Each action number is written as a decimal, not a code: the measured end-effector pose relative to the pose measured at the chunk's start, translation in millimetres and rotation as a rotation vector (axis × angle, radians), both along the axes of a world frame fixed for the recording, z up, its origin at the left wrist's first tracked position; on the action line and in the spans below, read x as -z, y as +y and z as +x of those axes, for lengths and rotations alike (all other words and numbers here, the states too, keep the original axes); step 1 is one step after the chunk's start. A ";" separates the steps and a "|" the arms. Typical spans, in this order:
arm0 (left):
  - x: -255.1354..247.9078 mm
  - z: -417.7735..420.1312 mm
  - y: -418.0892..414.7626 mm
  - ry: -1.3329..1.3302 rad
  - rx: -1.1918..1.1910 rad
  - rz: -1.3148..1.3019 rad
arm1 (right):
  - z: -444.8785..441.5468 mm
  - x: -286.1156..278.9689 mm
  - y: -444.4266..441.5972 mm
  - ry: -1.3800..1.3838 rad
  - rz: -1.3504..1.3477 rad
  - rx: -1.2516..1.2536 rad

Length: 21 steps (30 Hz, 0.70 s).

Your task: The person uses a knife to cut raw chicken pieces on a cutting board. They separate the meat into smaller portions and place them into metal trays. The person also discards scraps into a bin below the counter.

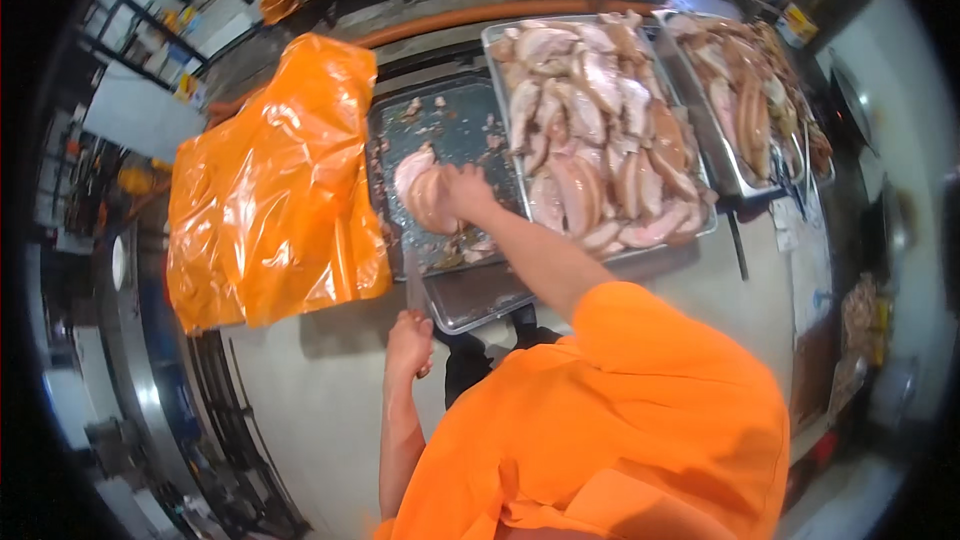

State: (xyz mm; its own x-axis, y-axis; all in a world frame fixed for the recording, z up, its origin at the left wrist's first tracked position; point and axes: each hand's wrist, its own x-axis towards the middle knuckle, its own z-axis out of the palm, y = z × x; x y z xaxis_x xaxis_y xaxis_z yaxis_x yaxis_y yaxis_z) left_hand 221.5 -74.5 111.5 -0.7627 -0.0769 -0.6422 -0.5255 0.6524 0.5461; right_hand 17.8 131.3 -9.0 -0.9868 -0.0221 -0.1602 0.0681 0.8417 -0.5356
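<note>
My left hand (411,343) grips a knife by its handle near the tray's front edge, and the knife blade (414,281) points away from me over the tray's front rim. My right hand (466,191) reaches into the dark metal tray (457,116), its fingers curled over thick meat slices (421,191) that lie together; the fingertips are partly hidden. Small meat scraps are scattered across the tray. Just right of it, a metal tray (517,157) is heaped with pale meat pieces (600,75).
At the left lies a large orange plastic sheet or bag (277,195). A deep metal pan (705,97) with more meat stands at the far right, with a metal utensil (791,184) at its front. Behind the trays runs an orange hose or pipe (465,15). Another tray edge (480,315) juts out towards me.
</note>
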 end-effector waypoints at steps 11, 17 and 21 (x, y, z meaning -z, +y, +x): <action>9.4 -1.9 1.8 -0.023 -0.034 0.068 | -5.5 14.5 60.1 0.043 -0.714 0.434; 26.1 -18.3 -3.0 0.014 0.037 0.099 | 19.4 -38.4 121.9 0.097 -1.306 0.607; 7.9 -32.7 19.3 -0.061 0.036 0.108 | 4.0 -28.8 152.3 0.017 -1.698 0.717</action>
State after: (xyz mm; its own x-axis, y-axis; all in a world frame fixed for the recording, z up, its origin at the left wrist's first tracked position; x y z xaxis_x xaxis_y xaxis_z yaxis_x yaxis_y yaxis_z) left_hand 188.8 -55.2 103.6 -0.7228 0.0215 -0.6907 -0.5376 0.6105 0.5817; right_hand 21.8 283.7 19.8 -0.8797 0.2449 -0.4077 0.1128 -0.7253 -0.6791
